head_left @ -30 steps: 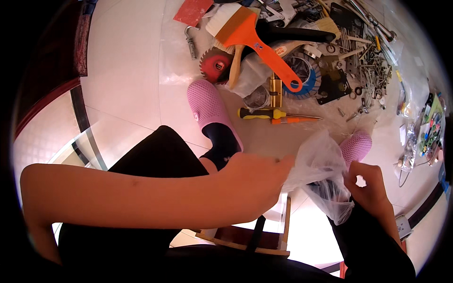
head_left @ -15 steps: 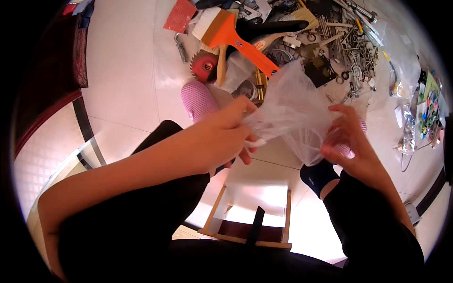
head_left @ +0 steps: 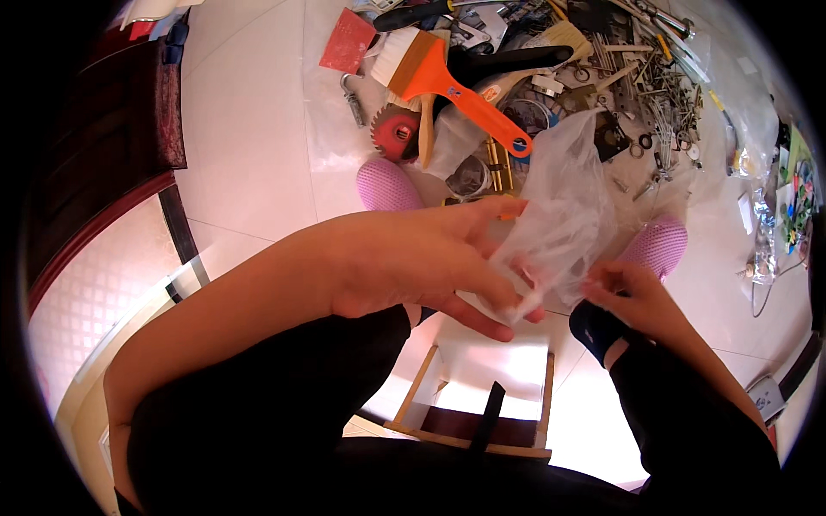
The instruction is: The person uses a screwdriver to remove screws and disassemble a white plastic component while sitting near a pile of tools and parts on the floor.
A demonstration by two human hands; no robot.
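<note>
I see the crinkled, translucent plastic bag (head_left: 566, 185) between both hands, above glossy pale floor tiles (head_left: 245, 150). The left hand (head_left: 404, 262) splays its grip loosely, plastic caught between the fingers; the right hand (head_left: 632, 297) curls its grip, pinching the edge, where its fingers were spread a moment ago. Now the flat orange-handled, pale-bristled paintbrush (head_left: 465, 99) shows its handle end again.

Comes to two hands (head_left: 404, 258), one clear plastic bag (head_left: 564, 193) and two pink shoes (head_left: 385, 183). Adds, toward the clear sheet (head_left: 322, 129)'s left edge, one red square (head_left: 348, 41), one hook bolt (head_left: 353, 105) and one red saw blade (head_left: 389, 139). Runs to at least three brushes (head_left: 471, 104), one brass-coloured lock cylinder (head_left: 498, 165) and, toward the right edge, metal fasteners (head_left: 666, 100) too many to count.
</note>
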